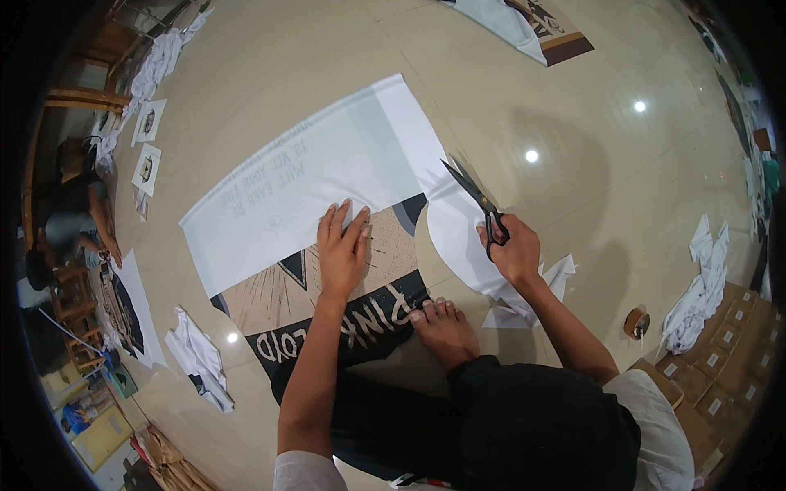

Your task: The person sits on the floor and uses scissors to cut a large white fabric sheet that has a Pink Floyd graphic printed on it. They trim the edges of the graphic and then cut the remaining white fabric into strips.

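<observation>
A large printed cloth (237, 221) lies on the floor, folded over so that its pale reverse covers part of the beige and black print. My left hand (344, 254) rests flat on it near the fold, fingers spread. Black-handled scissors (475, 192) are in my right hand (517, 252), their blades pointing up and left over the cloth's right side. Beneath them, a curved white piece of cloth (458, 237) reaches toward my right wrist. My bare foot (446, 327) stands at the lower edge of the print, by its black band.
A roll of tape (636, 323), white scraps (696, 295) and cardboard boxes (725, 380) are at the right. Another printed cloth (565, 49) lies at the far side. On the left are a white scrap (199, 360), printed sheets (147, 168) and a co-worker (78, 213) beside a cloth.
</observation>
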A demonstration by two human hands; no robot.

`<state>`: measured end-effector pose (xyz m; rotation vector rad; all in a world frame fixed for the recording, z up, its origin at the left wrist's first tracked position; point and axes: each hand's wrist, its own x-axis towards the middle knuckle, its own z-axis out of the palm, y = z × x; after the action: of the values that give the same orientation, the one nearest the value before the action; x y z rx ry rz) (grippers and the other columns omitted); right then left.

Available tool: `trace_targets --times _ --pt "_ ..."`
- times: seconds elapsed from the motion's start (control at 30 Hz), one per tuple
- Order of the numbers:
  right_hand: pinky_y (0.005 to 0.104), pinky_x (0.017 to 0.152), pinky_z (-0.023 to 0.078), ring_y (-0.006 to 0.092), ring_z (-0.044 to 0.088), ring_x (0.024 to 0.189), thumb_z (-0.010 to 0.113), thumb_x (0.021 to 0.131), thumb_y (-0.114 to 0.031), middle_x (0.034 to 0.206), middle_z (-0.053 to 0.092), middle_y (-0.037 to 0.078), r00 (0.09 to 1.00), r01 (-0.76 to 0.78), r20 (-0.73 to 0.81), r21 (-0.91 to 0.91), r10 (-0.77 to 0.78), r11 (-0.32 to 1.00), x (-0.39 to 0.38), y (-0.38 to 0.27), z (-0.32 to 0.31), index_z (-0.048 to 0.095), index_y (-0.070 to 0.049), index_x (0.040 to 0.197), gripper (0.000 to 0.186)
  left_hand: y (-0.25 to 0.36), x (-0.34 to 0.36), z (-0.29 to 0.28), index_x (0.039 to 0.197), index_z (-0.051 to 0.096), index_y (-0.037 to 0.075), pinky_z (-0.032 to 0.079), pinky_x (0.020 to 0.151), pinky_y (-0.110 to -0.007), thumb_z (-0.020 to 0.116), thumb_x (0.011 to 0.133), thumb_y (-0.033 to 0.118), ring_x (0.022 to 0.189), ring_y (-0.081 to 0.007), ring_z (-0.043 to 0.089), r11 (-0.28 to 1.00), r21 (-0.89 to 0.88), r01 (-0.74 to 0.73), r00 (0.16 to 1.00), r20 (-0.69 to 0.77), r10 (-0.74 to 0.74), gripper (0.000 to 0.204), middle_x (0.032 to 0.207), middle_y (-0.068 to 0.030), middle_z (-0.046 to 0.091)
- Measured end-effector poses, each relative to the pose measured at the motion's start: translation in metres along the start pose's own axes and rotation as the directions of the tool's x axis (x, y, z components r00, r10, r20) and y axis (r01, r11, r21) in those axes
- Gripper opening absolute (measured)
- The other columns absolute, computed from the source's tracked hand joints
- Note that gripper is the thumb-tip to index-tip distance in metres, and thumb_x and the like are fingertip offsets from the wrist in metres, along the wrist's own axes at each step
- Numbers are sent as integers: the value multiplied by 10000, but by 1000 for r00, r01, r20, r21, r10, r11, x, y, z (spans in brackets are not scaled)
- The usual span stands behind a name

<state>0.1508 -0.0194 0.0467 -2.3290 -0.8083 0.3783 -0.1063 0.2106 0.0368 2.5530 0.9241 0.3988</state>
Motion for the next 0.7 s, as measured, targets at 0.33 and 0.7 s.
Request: trace_targets --times 0.33,0.7 --pt "454 642 528 343 655 651 887 878 -311 705 653 108 999 -39 -11 11 39 999 18 -4 -9 565 -57 779 422 33 37 32 1532 619 191 216 1327 -599 579 1095 163 1590 -382 357 994 -6 -114 986 125 113 439 1667 -110 491" --pt "442 662 559 386 705 651 917 847 -324 728 712 215 992 -86 74 -171 100 982 65 22 -58 714 58 851 433 -35 12 -26 1276 734 66 477 1146 -480 769 957 79 1315 -363 607 994 -74 79 986 -144 -89 321 1382 -164 668"
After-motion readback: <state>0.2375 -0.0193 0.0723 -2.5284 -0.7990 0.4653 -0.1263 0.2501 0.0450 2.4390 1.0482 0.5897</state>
